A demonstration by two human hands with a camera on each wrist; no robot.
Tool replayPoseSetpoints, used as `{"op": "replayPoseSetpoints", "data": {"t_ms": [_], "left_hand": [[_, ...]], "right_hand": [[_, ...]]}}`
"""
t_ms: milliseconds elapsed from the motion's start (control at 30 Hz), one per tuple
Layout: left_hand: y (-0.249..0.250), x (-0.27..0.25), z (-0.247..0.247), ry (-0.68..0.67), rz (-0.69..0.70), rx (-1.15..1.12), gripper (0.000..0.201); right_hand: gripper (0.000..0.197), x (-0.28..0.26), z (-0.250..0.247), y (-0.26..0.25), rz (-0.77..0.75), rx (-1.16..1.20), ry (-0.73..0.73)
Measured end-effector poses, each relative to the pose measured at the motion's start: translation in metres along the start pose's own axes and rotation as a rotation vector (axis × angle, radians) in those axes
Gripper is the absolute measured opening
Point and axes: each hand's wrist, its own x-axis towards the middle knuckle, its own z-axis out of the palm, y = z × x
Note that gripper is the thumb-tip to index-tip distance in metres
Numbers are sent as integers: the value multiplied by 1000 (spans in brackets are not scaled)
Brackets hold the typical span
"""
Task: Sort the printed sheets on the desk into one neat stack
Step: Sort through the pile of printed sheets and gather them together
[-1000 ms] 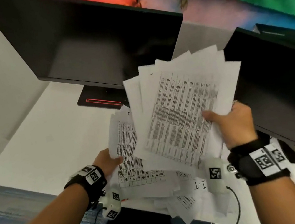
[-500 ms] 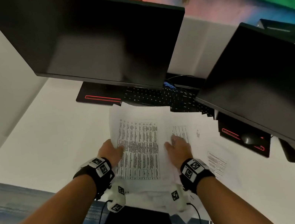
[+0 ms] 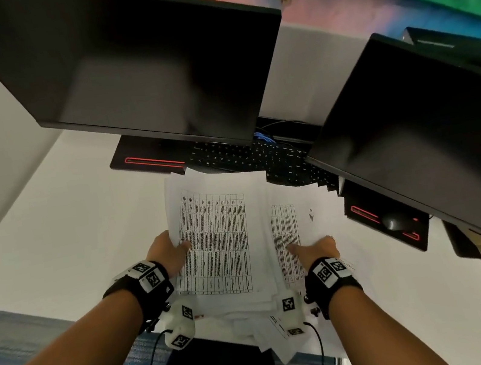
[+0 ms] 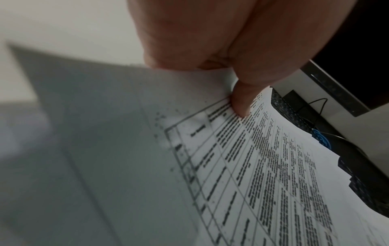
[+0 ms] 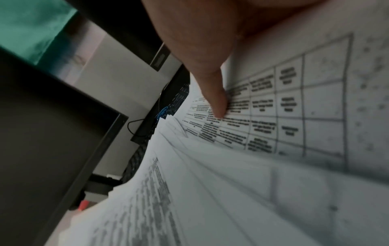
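A loose pile of printed sheets (image 3: pixel 216 237) with tables of text lies on the white desk (image 3: pixel 52 245), its edges fanned out and uneven. My left hand (image 3: pixel 180 248) pinches the pile's left edge, with the thumb (image 4: pixel 240 103) on the top sheet (image 4: pixel 273 166) and the fingers hidden beneath. My right hand (image 3: pixel 304 249) holds the right side, its thumb (image 5: pixel 216 103) pressed on a printed table (image 5: pixel 263 103) and its fingers hidden under the paper. More sheets (image 3: pixel 317 214) stick out to the right, and some (image 3: pixel 277 335) hang over the desk's near edge.
Two dark monitors (image 3: pixel 150 70) (image 3: pixel 431 134) hang over the back of the desk. A black keyboard (image 3: pixel 254 157) lies just behind the pile, partly under it. A mouse (image 3: pixel 395 221) sits on the right monitor base. The desk's left part is bare white.
A second ago my right hand held a fanned bundle up in the air. That bundle now lies on the pile, and the right hand has shifted to the pile's right side.
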Motion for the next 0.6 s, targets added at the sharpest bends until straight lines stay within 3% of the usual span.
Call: {"op": "replayPoseSetpoints", "data": {"t_ms": [133,233,367,433,500,600], "left_hand": [[-1,-4,-1,-8,-1,-10,26],[-1,-6,-3,1,0,-42,29],[-5,-6,-5,-8,-6,-52,30],[-5,-7,-5,-8,3,-51,30],[-5,-8,-4,-7,10,-56,29],[-3,-12,-3,1,36,-62,26]], "right_hand": [[59,-9,-6,-2,-118,100,-24],[37,-35,-40,-19,-322,49,119],[31,-74,-105,-50,-617,-6,305],[30,-90,-132,-60,-714,155,260],[29,-106,-151,-67,-743,391,118],[33,-109,-152,-66,-678,663,-89]]}}
